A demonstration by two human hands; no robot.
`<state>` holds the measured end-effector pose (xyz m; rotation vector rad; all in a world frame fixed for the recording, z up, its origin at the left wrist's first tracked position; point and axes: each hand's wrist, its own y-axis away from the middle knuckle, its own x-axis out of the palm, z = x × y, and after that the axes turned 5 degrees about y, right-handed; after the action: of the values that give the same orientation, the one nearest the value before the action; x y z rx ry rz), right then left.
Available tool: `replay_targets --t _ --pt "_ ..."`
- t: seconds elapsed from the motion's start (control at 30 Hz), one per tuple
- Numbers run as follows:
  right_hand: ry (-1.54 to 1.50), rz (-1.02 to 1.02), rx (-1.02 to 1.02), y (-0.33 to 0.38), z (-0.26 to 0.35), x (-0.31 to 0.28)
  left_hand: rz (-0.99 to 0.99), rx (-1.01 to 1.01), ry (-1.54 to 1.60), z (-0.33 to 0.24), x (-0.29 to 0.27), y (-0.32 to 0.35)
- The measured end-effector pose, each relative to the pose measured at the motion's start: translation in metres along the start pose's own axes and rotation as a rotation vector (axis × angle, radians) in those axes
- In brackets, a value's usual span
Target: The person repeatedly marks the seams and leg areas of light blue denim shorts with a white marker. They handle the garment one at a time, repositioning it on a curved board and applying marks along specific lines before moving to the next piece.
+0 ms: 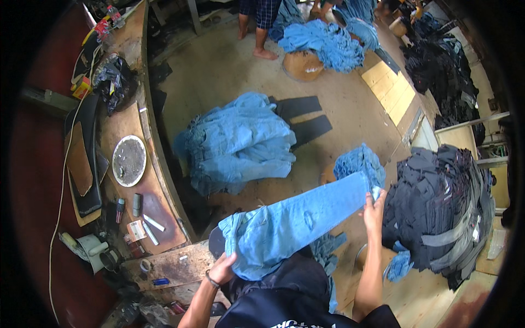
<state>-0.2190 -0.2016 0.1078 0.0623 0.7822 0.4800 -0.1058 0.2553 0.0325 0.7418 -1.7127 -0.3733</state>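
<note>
A pair of light blue jeans (301,218) is stretched out in front of me, waist at the lower left, legs reaching up to the right. My left hand (221,268) grips the waist end. My right hand (374,210) holds the leg end, close to a small heap of blue jeans (358,161). A dark garment (284,281) lies under the jeans on my lap.
A big pile of light blue jeans (235,145) lies on the floor ahead. A tall stack of black jeans (437,213) stands at my right. A wooden bench (134,136) on the left carries a round dish (129,160) and small tools. A person stands barefoot (260,27) far ahead beside more blue jeans (322,44).
</note>
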Motion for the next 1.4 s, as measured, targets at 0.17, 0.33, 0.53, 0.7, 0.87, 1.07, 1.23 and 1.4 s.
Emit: replay_targets --t 0.17,0.33,0.53,0.7,0.87,1.07,1.23,1.4 --pt "0.318 -0.041 -0.235 -0.089 -0.136 -0.022 -0.005 -0.015 -0.26 0.001 -0.012 0.011" --pt "0.053 -0.36 -0.008 -0.243 -0.119 -0.081 -0.117 -0.067 -0.74 0.02 0.093 -0.082" --pt "-0.075 -0.357 -0.505 -0.387 0.0 -0.107 -0.375 0.363 -0.392 0.074 0.256 -0.262" --pt "0.063 0.173 -0.48 -0.233 -0.011 -0.034 -0.486 0.58 0.189 0.06 0.208 -0.232" --pt "0.259 0.012 -0.806 -0.124 -0.07 0.018 -0.653 0.196 -0.446 0.107 0.206 -0.217" --pt "0.418 -0.103 -0.847 -0.047 -0.067 0.035 -0.69 0.6 -1.048 0.103 0.179 -0.153" --pt "0.198 0.414 -0.644 0.105 -0.037 0.09 -0.914 0.892 -1.254 0.05 0.06 -0.013" --pt "0.038 0.455 -0.333 0.107 -0.008 0.08 -1.564 0.949 -1.437 -0.034 0.057 -0.008"
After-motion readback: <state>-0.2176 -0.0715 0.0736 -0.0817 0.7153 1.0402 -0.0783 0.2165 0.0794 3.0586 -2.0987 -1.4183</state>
